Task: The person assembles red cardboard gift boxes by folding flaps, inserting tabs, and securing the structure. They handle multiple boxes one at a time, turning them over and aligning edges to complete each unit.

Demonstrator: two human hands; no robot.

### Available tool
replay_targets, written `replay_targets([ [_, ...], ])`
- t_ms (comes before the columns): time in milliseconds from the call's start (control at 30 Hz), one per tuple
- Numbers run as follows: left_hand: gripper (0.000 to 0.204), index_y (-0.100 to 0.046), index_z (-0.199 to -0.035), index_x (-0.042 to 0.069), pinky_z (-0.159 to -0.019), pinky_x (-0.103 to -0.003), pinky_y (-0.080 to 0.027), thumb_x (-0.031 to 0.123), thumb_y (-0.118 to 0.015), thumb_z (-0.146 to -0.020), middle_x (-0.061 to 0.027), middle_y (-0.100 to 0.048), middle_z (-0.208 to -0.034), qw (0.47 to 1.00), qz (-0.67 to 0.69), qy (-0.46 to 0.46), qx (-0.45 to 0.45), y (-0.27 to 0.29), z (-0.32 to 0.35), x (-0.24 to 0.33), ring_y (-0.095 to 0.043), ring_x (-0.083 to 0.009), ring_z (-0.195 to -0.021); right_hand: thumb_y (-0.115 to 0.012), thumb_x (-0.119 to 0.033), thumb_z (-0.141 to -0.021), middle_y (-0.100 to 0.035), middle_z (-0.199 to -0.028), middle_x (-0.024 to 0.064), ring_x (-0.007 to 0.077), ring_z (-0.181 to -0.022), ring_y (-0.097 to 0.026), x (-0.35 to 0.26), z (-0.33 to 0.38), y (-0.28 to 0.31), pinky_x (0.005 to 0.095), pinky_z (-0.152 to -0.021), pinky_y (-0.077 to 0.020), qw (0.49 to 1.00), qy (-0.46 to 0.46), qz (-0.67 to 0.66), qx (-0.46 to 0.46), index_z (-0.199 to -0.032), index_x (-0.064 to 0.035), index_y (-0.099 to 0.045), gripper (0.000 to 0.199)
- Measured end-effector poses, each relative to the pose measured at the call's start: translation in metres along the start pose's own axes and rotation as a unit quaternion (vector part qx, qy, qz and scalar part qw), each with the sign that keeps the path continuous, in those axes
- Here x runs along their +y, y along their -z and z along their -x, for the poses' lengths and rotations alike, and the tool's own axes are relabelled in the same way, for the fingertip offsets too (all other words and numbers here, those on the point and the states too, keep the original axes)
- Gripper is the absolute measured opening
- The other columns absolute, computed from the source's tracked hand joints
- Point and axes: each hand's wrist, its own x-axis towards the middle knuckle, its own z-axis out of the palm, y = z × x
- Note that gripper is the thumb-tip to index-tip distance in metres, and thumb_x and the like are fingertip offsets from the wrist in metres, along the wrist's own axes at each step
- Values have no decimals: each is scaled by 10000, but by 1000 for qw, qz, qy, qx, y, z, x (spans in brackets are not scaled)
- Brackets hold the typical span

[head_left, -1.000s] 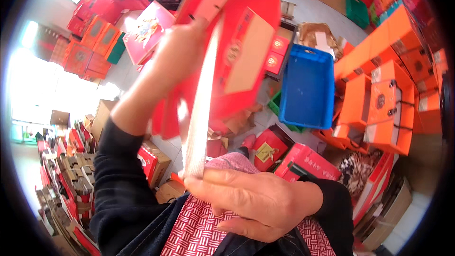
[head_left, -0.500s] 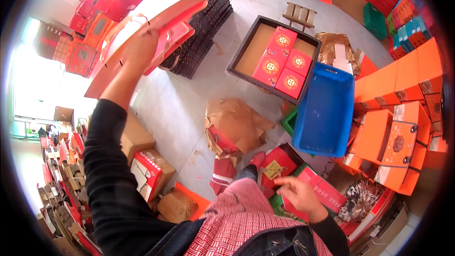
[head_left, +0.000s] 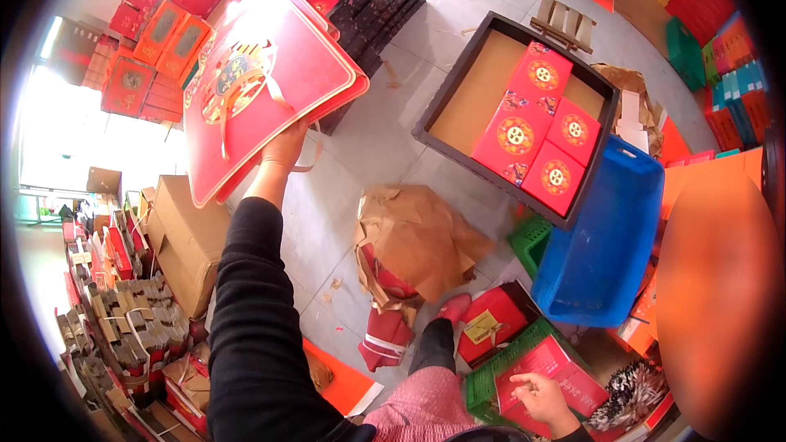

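My left hand (head_left: 283,150) grips the lower edge of a few flat red gift-box lids (head_left: 315,74), raised at the upper left. A round gold emblem and loose ribbons show on the top one. Low on the right, my right hand (head_left: 542,403) holds nothing, its fingers loosely apart, over a red printed carton (head_left: 553,368) in a green crate (head_left: 483,393). Ahead to the right, a black-rimmed tray (head_left: 427,121) carries several red square boxes (head_left: 516,137) with round gold emblems; its left part shows bare brown bottom.
A blue plastic bin (head_left: 589,278) adjoins the tray. Crumpled brown paper (head_left: 422,229) lies on the floor by my foot. Black stacks (head_left: 372,0) rise at the back. A cardboard box (head_left: 184,237) and bundled cardboard (head_left: 131,319) line the left; a blurred orange thing (head_left: 720,278) looms right.
My left hand has turned the red lids so their decorated face shows. The view has shifted, moving the tray rightward in the picture. My right hand appears lower and stays without a hold.
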Motion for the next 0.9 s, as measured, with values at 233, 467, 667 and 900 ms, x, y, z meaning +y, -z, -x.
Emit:
replay_targets([
  [233, 505, -374, -1357, 258, -1046, -439, -288, 118, -382, -873, -101, -424, -1355, 934, 255, 234, -87, -9, -99, -54, -369, -295, -1269, -566, -46, -832, -662, -812, 65, 102, -745, -632, 14, -44, -7, 237, -665, -493, 999, -28, 39, -20, -1052, -5, -615, 229],
  [467, 705, -254, -1404, 34, -1100, -457, -190, 174, -614, -813, -114, -180, -1494, 887, 354, 288, -71, -19, -83, 9, -155, -303, -1381, -580, -51, -822, -661, -842, 68, 96, -744, -628, 23, -25, -23, 234, -662, -494, 1000, -14, -16, -14, -1048, -4, -614, 234],
  [667, 589, -362, -1330, -10, -1091, -416, -240, -28, -511, -761, -186, -290, -1430, 855, 507, 76, 80, 83, -65, 135, -236, -357, -1341, -562, -139, -856, -662, -860, 74, 137, -796, -630, 52, 14, -25, 289, -719, -500, 997, 46, -34, 43, -1087, -33, -593, 256],
  [900, 548, -351, -1349, -6, -1093, -445, -238, -5, -484, -818, -223, -315, -1410, 645, 732, -217, 4, 278, 129, 350, -281, -371, -1321, -602, -198, -842, -624, -645, 70, 145, -592, -606, 222, 50, -21, 328, -540, -466, 919, -87, -186, 336, -755, -17, -609, 201],
])
